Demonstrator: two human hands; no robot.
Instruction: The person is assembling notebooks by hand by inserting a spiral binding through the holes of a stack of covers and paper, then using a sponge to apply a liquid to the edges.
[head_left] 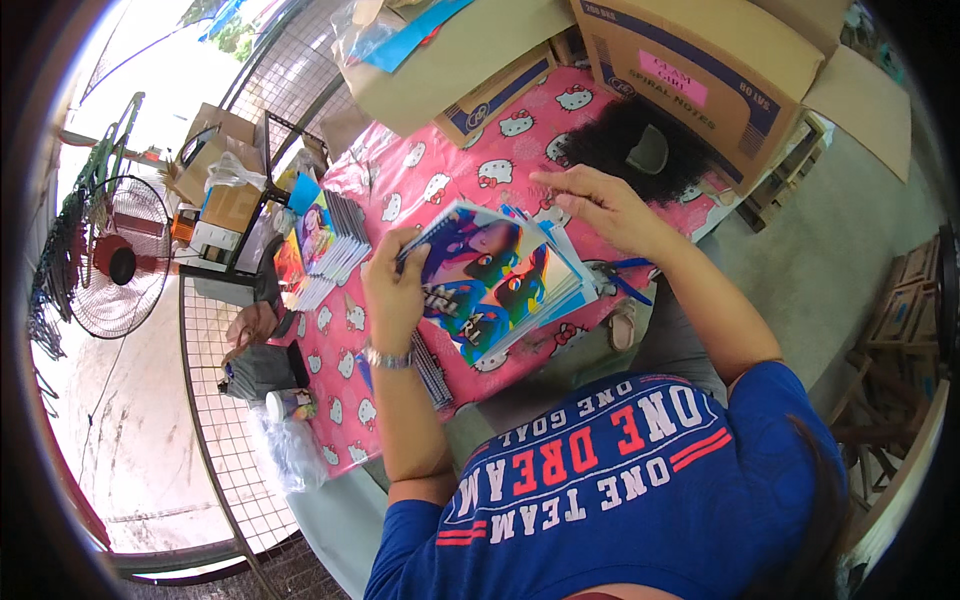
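My left hand (pixel 397 285) grips the left edge of a notebook (pixel 492 275) with a colourful printed cover, tilted above the table. Loose covers and pages (pixel 572 290) lie fanned out under its right side. Up and to the right, my right hand (pixel 612 208) hovers with its fingers stretched out and fingertips apart. Faint thin dark curls show by those fingertips; I cannot tell whether they touch. Beyond it lies a pile of black spiral binding coils (pixel 610 135) with a grey-green piece (pixel 650 150) on top. Blue-handled pliers (pixel 628 280) rest right of the notebook.
A pink patterned cloth (pixel 340 400) covers the table. Stacked spiral notebooks (pixel 335 245) stand at the left, and more (pixel 430 370) by my left forearm. Cardboard boxes (pixel 700 80) line the far side. A fan (pixel 120 262) and a wire mesh wall (pixel 225 400) are farther left.
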